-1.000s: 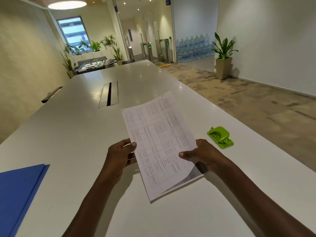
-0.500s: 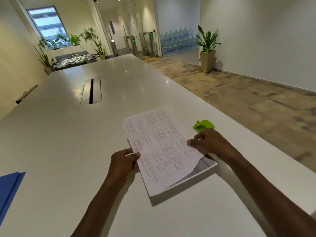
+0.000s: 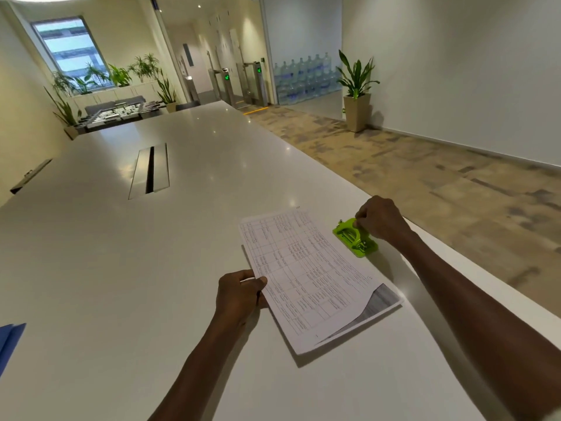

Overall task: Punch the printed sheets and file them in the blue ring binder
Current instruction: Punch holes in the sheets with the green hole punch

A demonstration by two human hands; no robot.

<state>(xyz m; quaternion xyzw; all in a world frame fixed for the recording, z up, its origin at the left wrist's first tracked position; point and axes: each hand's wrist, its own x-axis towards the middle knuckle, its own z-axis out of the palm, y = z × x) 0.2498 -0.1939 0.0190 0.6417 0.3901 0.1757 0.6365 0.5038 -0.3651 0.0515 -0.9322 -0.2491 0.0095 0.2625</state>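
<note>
printed sheets (image 3: pixel 306 275) flat on white table (image 3: pixel 121 253), unpunched | left hand (image 3: pixel 238 294) pinches their left edge | right hand (image 3: pixel 381 221) fingers closed on green hole punch (image 3: pixel 355 238) just beside | blue ring binder (image 3: pixel 10 340) far left, shut | 0 filed; punching, filing remain

Bright overhead light; glare on table (image 3: pixel 212 165); wide-angle edge distortion.

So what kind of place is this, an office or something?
Most likely an office common area: a long white meeting table with a cable hatch, access turnstiles with green lights, and stacked water-cooler bottles behind them.
</note>
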